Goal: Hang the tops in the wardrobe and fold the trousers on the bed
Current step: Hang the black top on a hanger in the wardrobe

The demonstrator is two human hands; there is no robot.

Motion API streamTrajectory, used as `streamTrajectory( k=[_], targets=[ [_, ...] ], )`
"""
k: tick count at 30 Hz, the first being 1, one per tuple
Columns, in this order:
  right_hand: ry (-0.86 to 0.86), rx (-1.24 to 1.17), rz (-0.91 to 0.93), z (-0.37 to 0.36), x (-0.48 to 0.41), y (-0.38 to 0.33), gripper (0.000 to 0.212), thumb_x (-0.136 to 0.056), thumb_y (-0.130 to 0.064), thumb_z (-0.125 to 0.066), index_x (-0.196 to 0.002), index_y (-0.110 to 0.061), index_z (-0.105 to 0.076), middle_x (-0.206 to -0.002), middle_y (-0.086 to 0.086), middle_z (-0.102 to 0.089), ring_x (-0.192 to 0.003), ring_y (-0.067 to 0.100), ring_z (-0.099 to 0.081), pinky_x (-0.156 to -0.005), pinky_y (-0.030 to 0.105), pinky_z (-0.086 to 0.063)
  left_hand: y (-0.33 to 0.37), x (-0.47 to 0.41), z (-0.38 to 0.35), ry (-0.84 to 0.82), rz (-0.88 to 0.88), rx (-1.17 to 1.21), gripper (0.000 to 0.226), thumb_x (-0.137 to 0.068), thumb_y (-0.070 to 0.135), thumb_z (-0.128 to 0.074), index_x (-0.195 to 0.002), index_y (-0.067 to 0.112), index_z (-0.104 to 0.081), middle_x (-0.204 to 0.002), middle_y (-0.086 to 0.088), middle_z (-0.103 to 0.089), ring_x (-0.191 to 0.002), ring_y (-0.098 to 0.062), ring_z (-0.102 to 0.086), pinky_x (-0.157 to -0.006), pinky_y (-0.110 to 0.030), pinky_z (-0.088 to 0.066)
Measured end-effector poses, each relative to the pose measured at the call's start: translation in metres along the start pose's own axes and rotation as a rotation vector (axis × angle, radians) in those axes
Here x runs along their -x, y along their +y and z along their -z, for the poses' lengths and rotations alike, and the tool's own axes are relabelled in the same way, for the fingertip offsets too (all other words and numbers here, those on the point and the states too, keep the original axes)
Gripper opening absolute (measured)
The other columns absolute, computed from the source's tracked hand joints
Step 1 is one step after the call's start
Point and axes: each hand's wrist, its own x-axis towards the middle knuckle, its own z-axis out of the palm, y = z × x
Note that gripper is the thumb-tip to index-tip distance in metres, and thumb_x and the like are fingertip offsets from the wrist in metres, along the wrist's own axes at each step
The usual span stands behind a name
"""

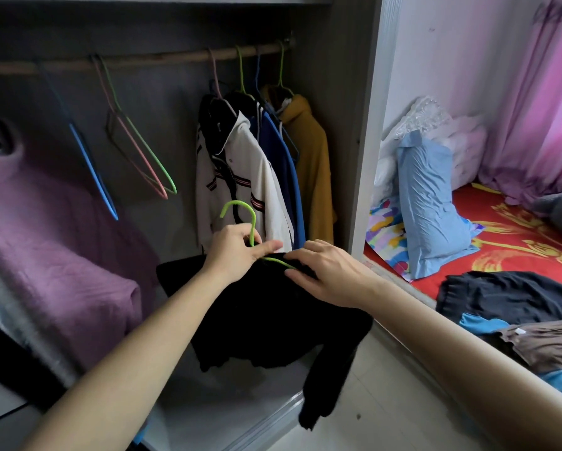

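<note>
Head view: the step in hand looks like dressing a black top [266,320] onto a green hanger [252,222], part of hanging the tops. The left hand [237,245] pinches the hanger's neck just under the hook, fingers curled round it, forearm reaching up from the lower left. The right hand [325,275] lies on the top's shoulder with its fingers nearly straight, fingertips touching the hanger's green arm where it shows at the collar (smoothing the fabric over it, I judge). It grasps nothing that I can see.

The black top hangs in the air before the open wardrobe, one sleeve trailing down. It is below the white jacket [240,177] and mustard top [312,164], which hang at the right end of the rail [143,61].

Next, the hook must be lifted to the rail, probably into the free stretch beside the empty hangers [143,151]. Dark garments [507,294] lie at the near edge of the bed [517,229], not yet folded.
</note>
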Motion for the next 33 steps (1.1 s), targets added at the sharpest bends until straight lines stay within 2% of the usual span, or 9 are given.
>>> streamTrajectory(
  k=[3, 6, 9, 11, 14, 21, 26, 29, 33],
  targets=[
    [-0.051, 0.04, 0.016, 0.003, -0.008, 0.005, 0.035, -0.105, -0.037, -0.048, -0.116, -0.012, -0.07, -0.097, 0.005, -0.061, -0.094, 0.017, -0.057, -0.083, 0.031, -0.046, 0.0, 0.005, 0.011, -0.348, 0.06, 0.252, 0.039, -0.051, 0.049, -0.091, -0.074, 0.023, -0.073, -0.063, 0.008, -0.068, -0.057, -0.001, -0.06, -0.057, -0.02, -0.045],
    [-0.001, 0.069, 0.023, 0.01, -0.007, 0.02, 0.03, -0.103, -0.034, -0.053, -0.109, -0.014, -0.075, -0.093, -0.001, -0.057, -0.091, 0.017, -0.057, -0.078, 0.026, -0.044, -0.013, 0.009, 0.025, -0.548, 0.057, 0.415, 0.02, -0.07, 0.009, -0.086, -0.085, 0.021, -0.08, -0.072, 0.004, -0.074, -0.065, -0.003, -0.065, -0.062, -0.014, -0.049],
    [0.067, 0.15, -0.013, 0.012, 0.0, 0.042, 0.028, -0.101, -0.036, -0.054, -0.11, -0.021, -0.076, -0.097, -0.007, -0.052, -0.091, 0.013, -0.053, -0.079, 0.025, -0.042, -0.026, 0.008, 0.035, -0.25, 0.105, 0.572, 0.022, -0.074, -0.001, -0.079, -0.085, 0.017, -0.081, -0.088, -0.008, -0.076, -0.081, -0.015, -0.067, -0.08, -0.027, -0.052],
    [-0.019, 0.191, -0.052, 0.009, 0.004, 0.052, 0.032, -0.103, -0.043, -0.047, -0.114, -0.028, -0.074, -0.101, -0.013, -0.046, -0.091, 0.004, -0.041, -0.078, 0.025, -0.041, -0.03, 0.004, 0.039, -0.113, 0.109, 0.679, 0.023, -0.071, 0.001, -0.08, -0.08, 0.022, -0.081, -0.088, -0.005, -0.077, -0.079, -0.011, -0.07, -0.073, -0.022, -0.055],
    [-0.086, 0.231, -0.061, 0.007, 0.004, 0.054, 0.039, -0.102, -0.049, -0.039, -0.115, -0.033, -0.072, -0.103, -0.015, -0.039, -0.092, 0.001, -0.035, -0.077, 0.026, -0.04, -0.028, 0.002, 0.04, -0.128, 0.072, 0.688, 0.022, -0.065, 0.019, -0.083, -0.087, 0.021, -0.081, -0.091, -0.008, -0.076, -0.078, -0.01, -0.07, -0.067, -0.017, -0.056],
    [0.323, -0.157, -0.141, 0.014, -0.01, 0.038, 0.022, -0.098, -0.034, -0.06, -0.107, -0.02, -0.075, -0.132, -0.001, -0.046, -0.126, 0.01, -0.046, -0.106, 0.024, -0.038, -0.036, 0.001, 0.054, -0.067, 0.068, 0.689, 0.01, -0.081, 0.023, -0.074, -0.088, 0.029, -0.079, -0.082, 0.003, -0.072, -0.079, -0.013, -0.062, -0.073, -0.026, -0.049],
    [0.364, -0.244, -0.188, 0.018, -0.027, 0.017, 0.018, -0.098, -0.031, -0.063, -0.107, -0.02, -0.074, -0.134, -0.008, -0.046, -0.125, 0.004, -0.049, -0.101, 0.019, -0.042, -0.039, 0.008, 0.052, 0.036, -0.157, 0.133, 0.036, -0.067, 0.042, -0.088, -0.094, 0.029, -0.069, -0.088, 0.014, -0.063, -0.081, 0.003, -0.06, -0.074, -0.006, -0.043],
    [0.355, -0.213, -0.204, 0.015, -0.033, 0.009, 0.02, -0.099, -0.03, -0.061, -0.108, -0.016, -0.073, -0.13, -0.006, -0.049, -0.119, -0.001, -0.049, -0.099, 0.016, -0.041, -0.043, 0.009, 0.055, 0.13, -0.278, -0.092, 0.023, -0.077, 0.029, -0.081, -0.099, 0.026, -0.072, -0.084, 0.02, -0.067, -0.08, -0.003, -0.064, -0.069, 0.0, -0.037],
    [0.326, -0.19, -0.226, 0.009, -0.038, 0.01, 0.023, -0.1, -0.029, -0.059, -0.111, -0.014, -0.072, -0.123, -0.002, -0.052, -0.115, 0.005, -0.051, -0.101, 0.023, -0.043, -0.049, 0.003, 0.061, 0.131, -0.283, 0.21, 0.012, -0.091, 0.028, -0.067, -0.099, 0.029, -0.076, -0.088, 0.017, -0.075, -0.083, -0.001, -0.07, -0.072, -0.01, -0.049]
  ],
)
